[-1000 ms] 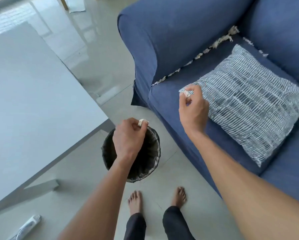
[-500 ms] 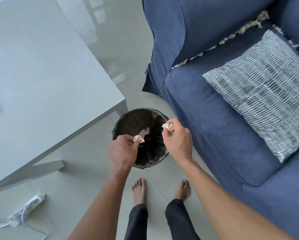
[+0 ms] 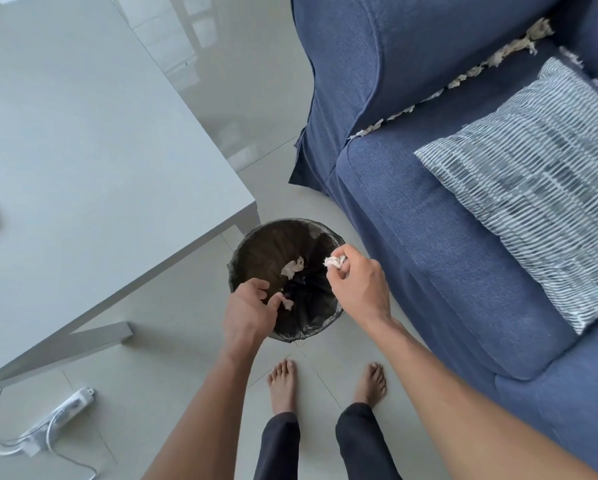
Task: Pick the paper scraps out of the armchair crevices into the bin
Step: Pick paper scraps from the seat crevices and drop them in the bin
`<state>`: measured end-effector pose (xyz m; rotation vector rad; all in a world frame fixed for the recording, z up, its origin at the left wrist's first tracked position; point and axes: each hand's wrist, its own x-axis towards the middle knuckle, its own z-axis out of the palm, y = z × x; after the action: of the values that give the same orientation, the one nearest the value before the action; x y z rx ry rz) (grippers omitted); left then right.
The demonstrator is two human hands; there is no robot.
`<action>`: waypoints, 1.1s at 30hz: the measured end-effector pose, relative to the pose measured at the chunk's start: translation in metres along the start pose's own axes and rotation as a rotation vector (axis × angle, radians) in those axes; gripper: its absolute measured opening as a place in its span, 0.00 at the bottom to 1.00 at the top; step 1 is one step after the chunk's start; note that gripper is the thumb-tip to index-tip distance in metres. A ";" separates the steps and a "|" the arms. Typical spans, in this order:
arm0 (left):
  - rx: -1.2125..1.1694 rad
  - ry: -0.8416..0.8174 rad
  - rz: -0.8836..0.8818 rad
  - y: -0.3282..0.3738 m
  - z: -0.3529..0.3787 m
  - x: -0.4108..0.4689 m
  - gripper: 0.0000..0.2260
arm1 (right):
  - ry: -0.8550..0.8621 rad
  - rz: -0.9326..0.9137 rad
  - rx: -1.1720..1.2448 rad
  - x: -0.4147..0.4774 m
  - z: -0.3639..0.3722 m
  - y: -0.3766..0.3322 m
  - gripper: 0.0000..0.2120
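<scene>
A round black-lined bin [image 3: 247,242] stands on the floor between the table and the blue armchair [image 3: 412,216]. My left hand [image 3: 251,311] hovers over the bin's near rim with its fingers loosened. A small paper scrap [image 3: 287,303] is just off its fingertips, inside the bin's mouth. My right hand [image 3: 356,284] is above the bin's right rim and pinches a crumpled white scrap [image 3: 335,261]. Another scrap [image 3: 292,267] lies inside the bin. A row of paper scraps [image 3: 464,77] fills the crevice between the chair's arm and seat.
A striped blue-white cushion [image 3: 533,188] lies on the seat, with a few scraps [image 3: 573,60] behind it. A grey table [image 3: 100,150] juts in at left, its corner beside the bin. A white power strip [image 3: 58,415] with cable lies on the floor. My bare feet [image 3: 282,386] stand behind the bin.
My right hand carried its scrap from the seat to the bin. My left hand sank towards the rim and loosened, and its scrap has left the fingers.
</scene>
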<state>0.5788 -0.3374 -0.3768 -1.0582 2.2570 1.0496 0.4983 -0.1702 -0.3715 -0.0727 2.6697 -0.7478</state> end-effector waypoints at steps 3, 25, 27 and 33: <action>0.003 0.010 0.004 -0.006 -0.003 0.001 0.16 | -0.014 0.000 -0.008 -0.002 0.006 0.001 0.02; 0.224 0.071 0.132 -0.004 -0.016 -0.006 0.15 | -0.013 -0.040 -0.046 0.009 -0.027 0.022 0.19; 0.232 0.079 0.173 0.013 -0.012 -0.009 0.14 | 0.005 -0.048 -0.018 0.014 -0.050 0.029 0.20; 0.271 0.127 0.396 0.109 0.014 -0.014 0.12 | 0.256 -0.064 0.055 0.030 -0.146 0.069 0.17</action>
<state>0.5027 -0.2743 -0.3266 -0.5945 2.6899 0.8009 0.4208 -0.0434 -0.3008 -0.0512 2.8973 -0.9044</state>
